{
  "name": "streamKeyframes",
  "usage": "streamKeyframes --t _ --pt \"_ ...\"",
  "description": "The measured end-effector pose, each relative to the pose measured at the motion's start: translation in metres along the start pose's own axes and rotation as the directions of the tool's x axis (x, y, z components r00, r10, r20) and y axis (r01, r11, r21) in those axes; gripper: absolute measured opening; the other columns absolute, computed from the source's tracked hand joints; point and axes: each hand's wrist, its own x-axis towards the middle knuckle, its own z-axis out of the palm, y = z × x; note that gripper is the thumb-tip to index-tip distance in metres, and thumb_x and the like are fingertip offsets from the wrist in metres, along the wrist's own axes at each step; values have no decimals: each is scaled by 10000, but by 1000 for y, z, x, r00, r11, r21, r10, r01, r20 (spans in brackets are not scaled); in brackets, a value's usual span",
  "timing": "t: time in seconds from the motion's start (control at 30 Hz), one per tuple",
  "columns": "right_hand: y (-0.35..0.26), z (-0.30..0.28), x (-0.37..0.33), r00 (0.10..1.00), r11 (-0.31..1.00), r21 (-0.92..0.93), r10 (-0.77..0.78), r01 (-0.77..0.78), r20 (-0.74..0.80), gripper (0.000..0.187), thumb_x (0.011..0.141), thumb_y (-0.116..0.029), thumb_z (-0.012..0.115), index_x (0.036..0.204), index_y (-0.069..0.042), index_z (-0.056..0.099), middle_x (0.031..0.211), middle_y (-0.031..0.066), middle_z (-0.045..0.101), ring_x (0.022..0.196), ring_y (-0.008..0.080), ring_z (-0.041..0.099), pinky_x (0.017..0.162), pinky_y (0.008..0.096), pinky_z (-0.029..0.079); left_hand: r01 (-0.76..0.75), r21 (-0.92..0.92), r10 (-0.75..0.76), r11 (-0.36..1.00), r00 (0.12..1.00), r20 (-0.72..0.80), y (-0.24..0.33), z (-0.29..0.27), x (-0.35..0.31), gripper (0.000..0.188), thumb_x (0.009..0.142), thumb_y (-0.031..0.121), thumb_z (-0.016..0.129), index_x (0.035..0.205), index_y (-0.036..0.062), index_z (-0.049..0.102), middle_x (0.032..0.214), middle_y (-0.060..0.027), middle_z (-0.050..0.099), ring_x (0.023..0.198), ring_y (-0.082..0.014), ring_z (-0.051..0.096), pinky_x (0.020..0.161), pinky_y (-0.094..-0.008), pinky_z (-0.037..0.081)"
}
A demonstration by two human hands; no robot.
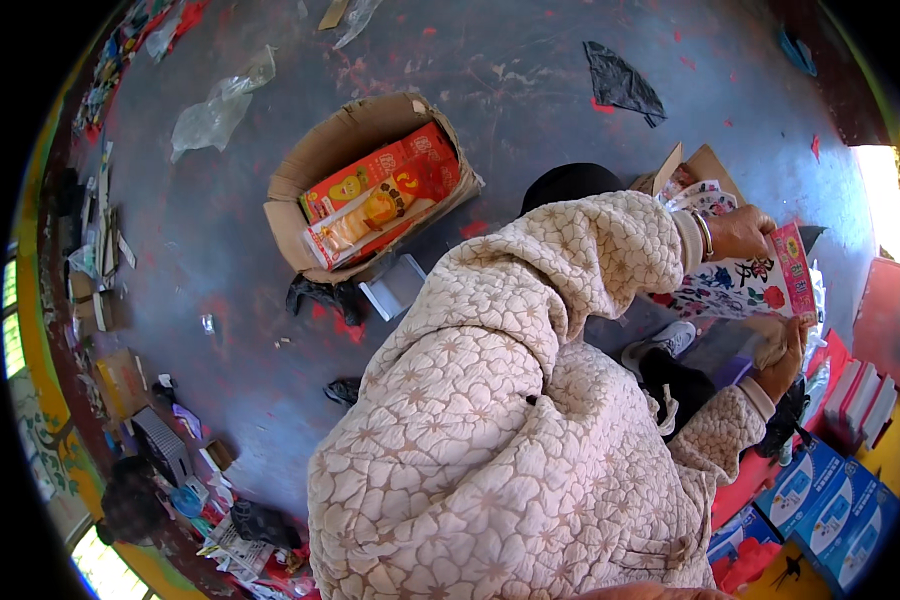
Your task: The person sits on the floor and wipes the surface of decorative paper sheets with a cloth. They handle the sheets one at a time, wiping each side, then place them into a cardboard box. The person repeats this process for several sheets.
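The packet (732, 292), white with a flower print and a pink band at one end, is held up at your right side, stretched between your two hands. Your left hand (738, 236), with a bangle (705, 238) at its wrist, grasps the packet at the upper corner, by the pink band. Your right hand (782, 368) pinches the lower corner of that same band, its fingertips against the edge. Just past your left hand stands the small carton (722, 172), its flaps open. Below the packet, a grey shoe (675, 338) shows. Nearer your right hand are a pink-and-white stack (858, 402) and, lower down, blue boxes (832, 510). Well apart, to your left, the large carton (288, 232) sits open on the floor (510, 120) with red packs (370, 165) inside, a white tray (394, 286) just beside it.
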Motion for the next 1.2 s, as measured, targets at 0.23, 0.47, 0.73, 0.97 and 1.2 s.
streamKeyframes --t 0.23,0.47,0.73,0.97,1.2 --pt "-43 9 -37 953 903 -400 -247 159 -179 80 858 -106 543 878 -39 582 749 91 613 617 155 595 538 237 457 -271 134 243 953 951 193 7 -14 -1 580 655 220 721 1121 -53 509 1031 -220 571 958 -272 562 843 -316 452" --pt "-54 39 -33 979 432 -883 -157 185 129 172 799 -78 580 918 46 595 842 141 616 831 208 590 745 281 436 -386 418 -86 822 642 762 4 0 -11 699 660 407 705 1195 16 481 1165 -147 533 1072 -267 498 913 -347 377" --pt "-53 45 11 912 549 -729 -249 409 325 176 758 -130 574 870 3 601 748 126 606 681 187 545 660 300 429 54 270 -182 961 861 475 32 12 -8 214 825 184 555 928 -4 554 871 -104 552 827 -207 544 729 -332 444" --pt "2 19 47 854 834 -541 -355 107 -379 211 767 -169 587 839 22 636 807 162 637 708 245 618 660 319 471 556 -253 -463 791 816 347 3 20 1 299 753 -33 452 1042 -11 528 1023 -136 571 876 -222 587 738 -299 478" --pt "9 83 28 664 516 -614 -748 597 17 115 726 -68 555 811 -10 606 814 113 596 728 268 586 626 318 470 575 -197 -516 794 809 280 -6 32 4 433 701 -71 435 1128 -14 481 997 -102 577 837 -204 599 743 -307 500"
